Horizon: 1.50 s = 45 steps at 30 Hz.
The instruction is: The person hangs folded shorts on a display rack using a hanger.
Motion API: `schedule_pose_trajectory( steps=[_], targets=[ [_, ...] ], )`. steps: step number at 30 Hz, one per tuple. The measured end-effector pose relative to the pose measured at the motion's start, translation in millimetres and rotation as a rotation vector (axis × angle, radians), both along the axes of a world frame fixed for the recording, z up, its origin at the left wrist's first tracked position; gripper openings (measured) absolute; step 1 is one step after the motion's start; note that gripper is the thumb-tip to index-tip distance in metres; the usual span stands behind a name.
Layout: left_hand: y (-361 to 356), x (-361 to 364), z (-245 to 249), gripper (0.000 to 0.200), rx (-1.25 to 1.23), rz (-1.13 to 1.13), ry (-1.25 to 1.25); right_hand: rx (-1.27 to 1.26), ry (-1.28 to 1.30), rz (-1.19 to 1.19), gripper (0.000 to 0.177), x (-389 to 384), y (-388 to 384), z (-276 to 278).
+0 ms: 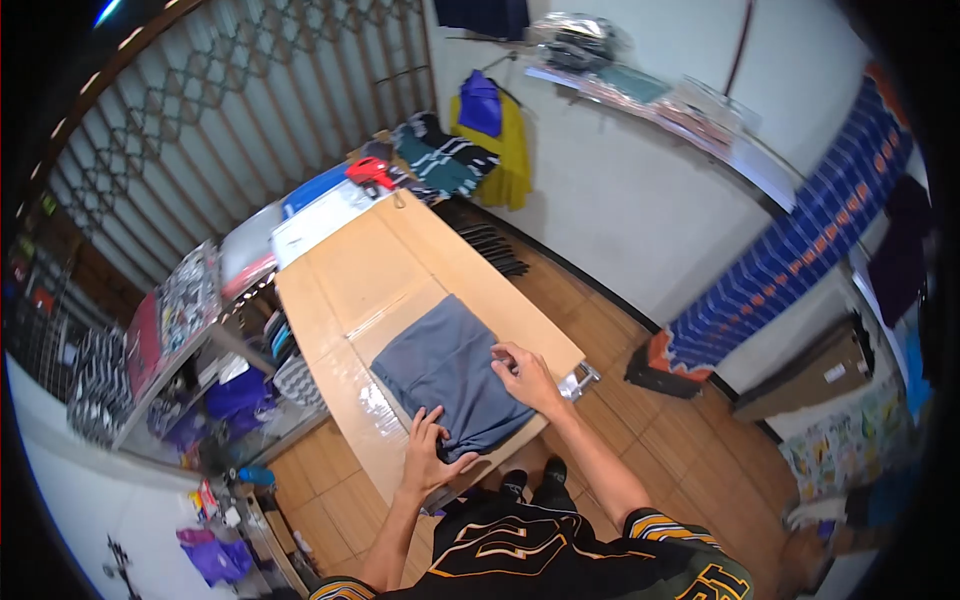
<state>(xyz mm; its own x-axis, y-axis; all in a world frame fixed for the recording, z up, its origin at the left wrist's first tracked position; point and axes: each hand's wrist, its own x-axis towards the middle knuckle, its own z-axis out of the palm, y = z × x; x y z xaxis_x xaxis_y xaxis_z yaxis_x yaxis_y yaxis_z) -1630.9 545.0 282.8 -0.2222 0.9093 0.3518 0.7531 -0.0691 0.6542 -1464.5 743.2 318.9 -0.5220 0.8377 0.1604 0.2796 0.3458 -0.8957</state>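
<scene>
One folded grey cloth [440, 365] lies near the close end of the one table [350, 270]. My left hand [428, 455] lies spread flat on its near edge. My right hand [525, 378] rests on its right edge with fingers bent; I cannot tell whether it grips.

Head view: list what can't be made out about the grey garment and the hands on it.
- Head view: near corner of the grey garment lies under the left hand.
- Head view: the right hand curls down, hiding any grip.
- Head view: red object on the table, too small to identify.
</scene>
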Motion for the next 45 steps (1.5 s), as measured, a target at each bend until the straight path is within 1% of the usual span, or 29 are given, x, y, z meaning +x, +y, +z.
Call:
schedule_pose_trajectory(
  steps=[2, 3, 5, 6, 8, 10, 11, 12, 14, 15, 16, 18, 20, 22, 24, 25, 26, 27, 29, 30, 31, 32, 34, 35, 37, 39, 42, 43, 45],
  targets=[
    [5.3, 9.2, 10.3, 0.052, -0.139, 0.071, 0.026, 0.034, 0.031, 0.087, 0.026, -18.6, 14.7, -2.2],
    [8.0, 20.1, 17.3, 0.050, -0.169, 0.172, 0.032, 0.034, 0.033, 0.124, 0.026, -27.1, 21.9, -4.9],
    [14.5, 42.8, 23.9, 0.049, -0.125, 0.275, 0.008, 0.202, 0.011, 0.208, 0.022, -45.2, 34.9, -8.5],
    [19.3, 54.4, 28.9, 0.048, -0.081, 0.337, -0.012, 0.205, 0.017, 0.246, 0.022, -52.7, 39.5, -6.2],
    [25.7, 81.7, 40.5, 0.049, -0.099, 0.369, -0.053, 0.282, -0.042, 0.329, 0.021, -65.7, 47.9, -2.7],
    [34.5, 106.8, 43.8, 0.056, -0.155, 0.357, -0.191, 0.327, -0.049, 0.410, 0.022, -79.2, 56.5, -5.3],
    [38.0, 114.7, 37.5, 0.069, -0.230, 0.346, -0.201, 0.371, -0.063, 0.453, 0.023, -85.0, 61.8, -7.5],
    [43.0, 122.8, 38.7, 0.069, -0.224, 0.375, -0.204, 0.375, -0.057, 0.482, 0.023, -90.2, 66.5, -7.3],
    [51.9, 137.5, 42.8, 0.082, -0.484, 0.464, -0.134, 0.441, -0.103, 0.581, 0.025, -98.4, 75.1, -9.3],
    [54.2, 139.9, 41.3, 0.094, -0.564, 0.462, -0.157, 0.441, -0.101, 0.606, 0.025, -99.5, 77.5, -12.5],
    [58.9, 144.5, 42.7, 0.094, -0.562, 0.484, -0.166, 0.476, -0.151, 0.636, 0.027, -101.1, 80.5, -15.2],
    [69.2, 150.2, 48.1, 0.101, -0.729, 0.641, -0.093, 0.519, -0.192, 0.688, 0.030, -106.4, 88.5, -24.6],
    [75.4, 149.6, 35.0, 0.103, -0.727, 0.720, -0.087, 0.647, -0.338, 0.783, 0.037, -105.8, 96.3, -37.3],
    [77.6, 144.0, 19.5, 0.105, -0.733, 0.795, -0.080, 0.704, -0.280, 0.772, 0.039, -100.1, 99.2, -50.8],
    [77.4, 132.0, 6.8, 0.105, -0.603, 0.871, -0.053, 0.764, -0.221, 0.757, 0.042, -100.9, 102.6, -59.0],
    [76.8, 123.8, 2.1, 0.097, -0.533, 0.915, -0.030, 0.749, -0.241, 0.710, 0.043, -99.5, 101.2, -57.6],
    [75.4, 112.3, -4.3, 0.097, -0.537, 0.930, -0.036, 0.732, -0.263, 0.660, 0.044, -97.4, 99.7, -56.0],
    [73.5, 98.3, -10.0, 0.092, -0.486, 0.946, -0.038, 0.730, -0.259, 0.675, 0.044, -95.4, 98.8, -54.4],
    [69.4, 70.0, -16.1, 0.086, -0.441, 0.974, -0.039, 0.687, -0.287, 0.555, 0.049, -94.3, 93.9, -51.8],
    [69.5, 55.1, -15.5, 0.076, -0.416, 0.988, -0.010, 0.685, -0.283, 0.564, 0.049, -93.8, 89.7, -53.1],
    [70.2, 41.0, -15.2, 0.067, -0.391, 0.997, 0.018, 0.713, -0.283, 0.501, 0.053, -91.2, 85.3, -54.5],
    [71.4, 26.1, -19.1, 0.067, -0.391, 0.997, 0.017, 0.741, -0.284, 0.434, 0.057, -87.7, 82.0, -55.5],
    [76.0, -4.0, -29.2, 0.051, -0.313, 0.983, 0.170, 0.736, -0.297, 0.402, 0.061, -80.0, 70.6, -52.2],
    [79.4, -16.4, -32.5, 0.051, -0.310, 0.973, 0.171, 0.728, -0.307, 0.370, 0.065, -75.6, 64.0, -49.2],
    [88.6, -38.9, -36.9, 0.040, -0.277, 0.937, 0.291, 0.729, -0.335, 0.356, 0.068, -65.2, 52.0, -39.9],
    [97.4, -58.7, -39.5, 0.039, -0.257, 0.901, 0.312, 0.679, -0.363, 0.370, 0.074, -58.2, 44.4, -39.2],
    [112.5, -75.5, -29.0, 0.036, -0.240, 0.850, 0.305, 0.686, -0.406, 0.314, 0.075, -52.2, 34.4, -40.7],
    [116.7, -81.1, -27.3, 0.036, -0.189, 0.858, 0.283, 0.629, -0.434, 0.313, 0.075, -53.7, 32.4, -40.7],
    [125.9, -92.8, -30.1, 0.040, -0.120, 0.891, 0.249, 0.624, -0.445, 0.277, 0.075, -57.7, 30.0, -44.7]
  ],
)
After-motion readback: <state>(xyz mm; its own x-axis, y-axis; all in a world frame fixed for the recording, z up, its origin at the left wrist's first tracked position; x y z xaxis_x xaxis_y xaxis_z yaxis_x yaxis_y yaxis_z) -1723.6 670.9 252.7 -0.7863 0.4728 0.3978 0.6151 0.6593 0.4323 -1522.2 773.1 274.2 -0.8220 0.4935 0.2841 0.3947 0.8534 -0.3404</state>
